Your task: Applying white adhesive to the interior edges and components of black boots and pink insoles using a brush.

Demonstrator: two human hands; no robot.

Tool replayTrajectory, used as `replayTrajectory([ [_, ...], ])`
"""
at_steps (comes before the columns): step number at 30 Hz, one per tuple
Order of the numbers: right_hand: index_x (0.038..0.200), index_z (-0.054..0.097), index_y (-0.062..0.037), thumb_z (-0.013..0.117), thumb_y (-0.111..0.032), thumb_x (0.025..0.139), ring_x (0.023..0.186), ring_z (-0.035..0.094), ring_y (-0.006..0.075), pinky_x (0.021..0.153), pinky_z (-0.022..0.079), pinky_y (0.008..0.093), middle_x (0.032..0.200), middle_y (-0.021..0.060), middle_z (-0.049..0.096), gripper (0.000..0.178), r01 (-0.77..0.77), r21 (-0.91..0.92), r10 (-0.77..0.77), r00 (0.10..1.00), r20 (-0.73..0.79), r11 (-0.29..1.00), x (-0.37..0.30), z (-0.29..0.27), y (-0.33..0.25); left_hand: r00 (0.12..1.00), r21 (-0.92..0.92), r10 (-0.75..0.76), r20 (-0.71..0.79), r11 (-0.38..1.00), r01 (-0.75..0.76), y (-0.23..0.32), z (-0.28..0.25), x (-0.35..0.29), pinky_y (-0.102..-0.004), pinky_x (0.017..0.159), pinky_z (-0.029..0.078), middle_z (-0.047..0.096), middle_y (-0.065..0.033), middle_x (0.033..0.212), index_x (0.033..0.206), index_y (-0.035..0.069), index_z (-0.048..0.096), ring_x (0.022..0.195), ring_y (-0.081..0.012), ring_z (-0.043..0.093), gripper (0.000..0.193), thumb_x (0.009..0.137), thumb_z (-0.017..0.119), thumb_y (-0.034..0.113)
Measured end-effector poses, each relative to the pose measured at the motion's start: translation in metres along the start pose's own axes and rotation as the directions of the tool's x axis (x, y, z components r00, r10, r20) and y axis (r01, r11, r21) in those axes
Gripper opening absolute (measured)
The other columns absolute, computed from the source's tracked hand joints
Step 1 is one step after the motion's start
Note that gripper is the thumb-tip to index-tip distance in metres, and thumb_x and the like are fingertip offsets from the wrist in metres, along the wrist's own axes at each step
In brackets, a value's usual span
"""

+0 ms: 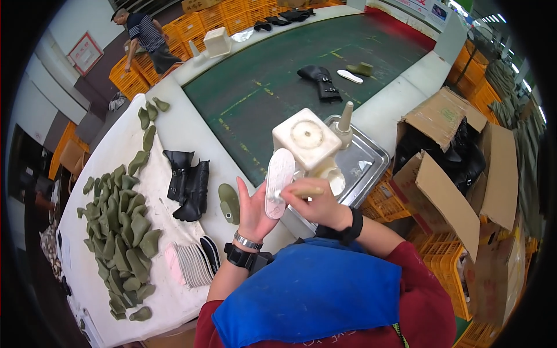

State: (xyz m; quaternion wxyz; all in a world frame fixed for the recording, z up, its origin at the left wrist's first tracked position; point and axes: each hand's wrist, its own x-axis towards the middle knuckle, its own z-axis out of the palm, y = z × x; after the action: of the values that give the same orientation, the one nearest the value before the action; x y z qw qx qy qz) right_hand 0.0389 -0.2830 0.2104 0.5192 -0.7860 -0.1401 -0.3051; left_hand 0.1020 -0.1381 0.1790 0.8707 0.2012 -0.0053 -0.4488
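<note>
R hand (pixel 322 207) wrapped round brush (pixel 307 191), tip at lower half of wht insole (pixel 281 171); L hand (pixel 257 219) palm up, thumb splayed, insole lying along it. Just L of that hand: grn last (pixel 228 204). Further L: insole stack (pixel 192 265), blk boots (pixel 190 187), big last pile (pixel 123 232) on wht table (pixel 84 272). Just past held insole: wht tub (pixel 306 139), metal tray (pixel 370 158). Far: single blk boot (pixel 322 84), 2nd insole (pixel 350 76), 2nd last (pixel 364 69) on grn belt (pixel 243 75).
</note>
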Motion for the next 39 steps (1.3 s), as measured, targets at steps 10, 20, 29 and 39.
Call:
replayTrajectory([
  [10,0.080,0.060,-0.0036,0.064,-0.004,0.073,0.063,0.057,0.0249,0.054,0.044,0.0309,0.073,0.0086,0.058,0.007,0.037,0.001,-0.036,0.965,0.258,0.999,-0.004,-0.002,-0.007,0.999,-0.016,0.020,0.049,1.000,-0.019,0.008,-0.001,0.000,-0.0380,0.100,0.033,0.043,-0.0128,0.130,0.134,0.001,0.030,0.116,-0.0252,0.045,0.076,0.088,0.024,0.061],
  [20,0.080,0.057,-0.0033,0.057,0.000,0.071,0.075,0.054,0.0262,0.065,0.043,0.0320,0.080,0.0092,0.053,0.009,-0.025,0.065,-0.009,0.879,0.477,0.998,0.011,-0.019,-0.005,0.999,-0.037,0.032,0.000,0.999,-0.032,0.008,-0.010,0.000,-0.0356,0.093,0.040,0.046,-0.0110,0.126,0.131,0.004,0.033,0.112,-0.0229,0.049,0.041,0.095,0.033,0.022],
  [29,0.081,0.058,-0.0036,0.053,0.001,0.072,0.076,0.053,0.0214,0.066,0.043,0.0295,0.081,0.0076,0.051,0.012,0.009,0.051,-0.030,0.898,0.438,0.999,0.022,-0.023,0.009,1.000,0.034,-0.020,0.005,0.999,0.020,0.010,-0.023,-0.004,-0.0487,0.099,0.034,0.041,-0.0112,0.131,0.133,0.009,0.031,0.120,-0.0259,0.042,0.041,0.095,0.032,0.025],
  [39,0.081,0.060,-0.0028,0.052,0.000,0.073,0.073,0.053,0.0180,0.067,0.042,0.0271,0.079,0.0063,0.052,0.012,0.021,-0.055,-0.002,0.950,0.312,0.998,0.031,-0.032,0.026,1.000,0.065,0.000,-0.001,0.998,0.001,0.014,-0.029,-0.004,-0.0481,0.096,0.038,0.041,-0.0105,0.133,0.135,0.010,0.030,0.119,-0.0273,0.043,0.043,0.095,0.033,0.025],
])
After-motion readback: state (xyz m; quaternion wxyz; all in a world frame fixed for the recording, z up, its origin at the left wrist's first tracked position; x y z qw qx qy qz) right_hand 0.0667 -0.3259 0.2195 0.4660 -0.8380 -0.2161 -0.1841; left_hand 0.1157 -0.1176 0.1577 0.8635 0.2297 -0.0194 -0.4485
